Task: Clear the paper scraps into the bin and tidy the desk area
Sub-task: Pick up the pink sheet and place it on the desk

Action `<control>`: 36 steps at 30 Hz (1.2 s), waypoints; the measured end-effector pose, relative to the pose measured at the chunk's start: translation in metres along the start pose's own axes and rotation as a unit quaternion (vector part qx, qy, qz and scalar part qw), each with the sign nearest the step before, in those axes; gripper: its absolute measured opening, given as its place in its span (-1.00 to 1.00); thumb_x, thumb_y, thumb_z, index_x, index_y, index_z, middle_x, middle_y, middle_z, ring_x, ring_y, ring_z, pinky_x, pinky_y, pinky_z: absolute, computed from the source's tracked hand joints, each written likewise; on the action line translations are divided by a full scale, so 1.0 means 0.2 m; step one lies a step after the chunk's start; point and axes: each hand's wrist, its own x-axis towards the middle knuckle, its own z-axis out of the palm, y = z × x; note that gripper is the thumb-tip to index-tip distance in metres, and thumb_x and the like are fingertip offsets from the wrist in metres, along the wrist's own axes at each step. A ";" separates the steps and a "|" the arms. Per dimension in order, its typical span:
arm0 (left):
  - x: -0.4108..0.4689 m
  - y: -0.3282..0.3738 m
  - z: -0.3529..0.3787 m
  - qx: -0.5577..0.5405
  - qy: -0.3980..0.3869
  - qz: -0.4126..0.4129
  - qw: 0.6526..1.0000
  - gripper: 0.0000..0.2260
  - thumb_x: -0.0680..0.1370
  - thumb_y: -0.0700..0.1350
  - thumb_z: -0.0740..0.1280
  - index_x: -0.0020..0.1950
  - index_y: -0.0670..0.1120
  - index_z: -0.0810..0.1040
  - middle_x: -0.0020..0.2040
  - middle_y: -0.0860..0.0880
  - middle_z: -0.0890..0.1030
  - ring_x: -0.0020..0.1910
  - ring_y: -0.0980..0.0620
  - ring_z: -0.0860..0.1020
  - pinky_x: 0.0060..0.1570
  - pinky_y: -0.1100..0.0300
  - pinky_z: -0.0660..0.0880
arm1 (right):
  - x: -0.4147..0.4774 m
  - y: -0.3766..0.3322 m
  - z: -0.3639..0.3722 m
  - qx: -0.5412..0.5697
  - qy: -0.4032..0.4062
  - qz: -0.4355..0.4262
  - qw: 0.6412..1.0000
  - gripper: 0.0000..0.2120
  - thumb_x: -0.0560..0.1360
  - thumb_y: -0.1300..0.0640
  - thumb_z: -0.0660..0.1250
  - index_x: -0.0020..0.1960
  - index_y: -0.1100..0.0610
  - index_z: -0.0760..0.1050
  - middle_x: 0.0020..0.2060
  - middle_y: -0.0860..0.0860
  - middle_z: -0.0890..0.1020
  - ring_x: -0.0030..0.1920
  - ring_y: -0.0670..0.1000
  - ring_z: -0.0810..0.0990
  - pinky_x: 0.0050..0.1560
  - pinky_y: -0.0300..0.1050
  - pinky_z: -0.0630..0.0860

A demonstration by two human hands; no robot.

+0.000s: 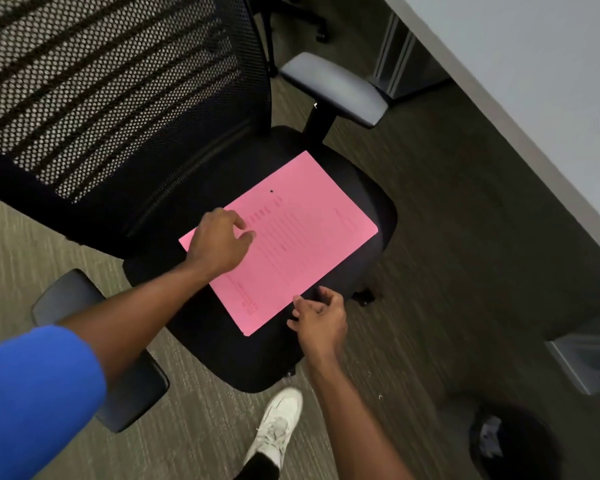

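A pink printed sheet of paper [302,233] lies flat on the black seat of an office chair [257,355]. My left hand [219,242] rests on the sheet's left corner, fingers loosely curled, holding nothing. My right hand [321,318] hovers at the sheet's near edge by the seat's rim, fingers apart and empty, thumb close to the paper. A dark round bin [513,441] stands on the carpet at the lower right with pale crumpled paper inside.
The chair's mesh backrest [111,88] fills the upper left, with armrests [333,88] on both sides. A grey desk edge [520,109] runs diagonally along the right. My white shoe [278,427] is on the carpet below the seat.
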 end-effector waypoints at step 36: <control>-0.84 0.44 -0.29 -0.122 -0.032 -0.039 0.991 -0.68 0.46 0.00 0.61 0.09 0.03 0.54 -0.04 0.12 0.63 -0.09 0.06 0.62 -0.15 0.06 0.59 | -0.64 -0.26 -0.97 -0.102 0.064 -0.067 0.990 -0.66 0.47 0.37 0.49 0.15 0.04 0.59 -0.07 -0.04 0.76 -0.09 0.00 0.73 -0.16 -0.02 0.73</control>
